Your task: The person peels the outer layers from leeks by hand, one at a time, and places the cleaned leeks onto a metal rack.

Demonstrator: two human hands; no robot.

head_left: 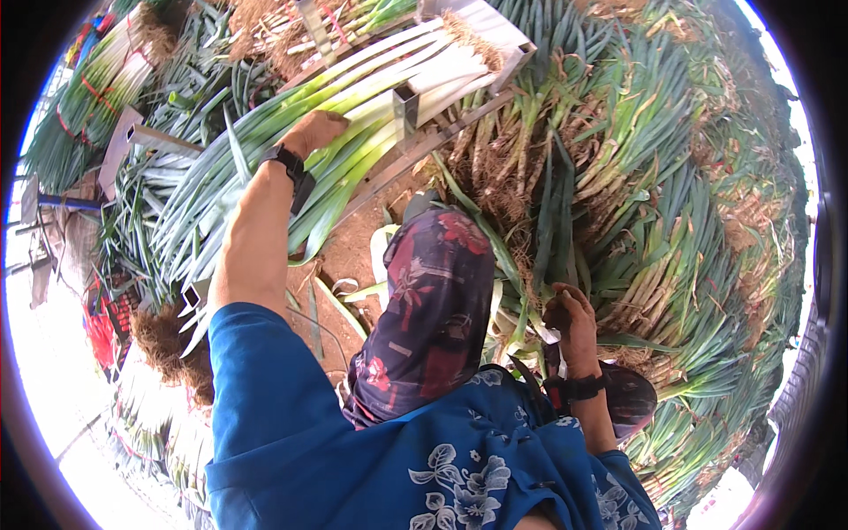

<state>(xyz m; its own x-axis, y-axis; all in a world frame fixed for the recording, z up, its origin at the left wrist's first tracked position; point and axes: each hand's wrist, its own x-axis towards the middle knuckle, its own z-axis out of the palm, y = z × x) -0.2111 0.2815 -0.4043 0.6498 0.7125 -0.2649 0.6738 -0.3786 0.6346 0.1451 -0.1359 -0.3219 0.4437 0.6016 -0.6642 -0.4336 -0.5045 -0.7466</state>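
My left hand point(315, 132), with a dark band on its wrist, reaches over a row of long green onions point(371, 84). Its fingers curl down onto the stalks, and their tips are partly hidden. The onions lie slantwise in a metal rack point(405, 110), white root ends against a plate point(517, 57) at the upper right, green leaves trailing to the lower left. Close beside my knee, my right hand point(574, 322) is closed, fingers bent. A small pale piece shows at its fingertips; what it holds cannot be made out. Untrimmed green onions with brown roots point(508, 168) lie near it.
A large heap of untrimmed green onions point(654, 256) fills the right side. Tied bundles point(97, 88) lie at the upper left. A square metal bar point(163, 140) sticks out on the left. My knee in patterned cloth point(433, 309) rises between my arms, above bare soil point(340, 265) with loose leaves.
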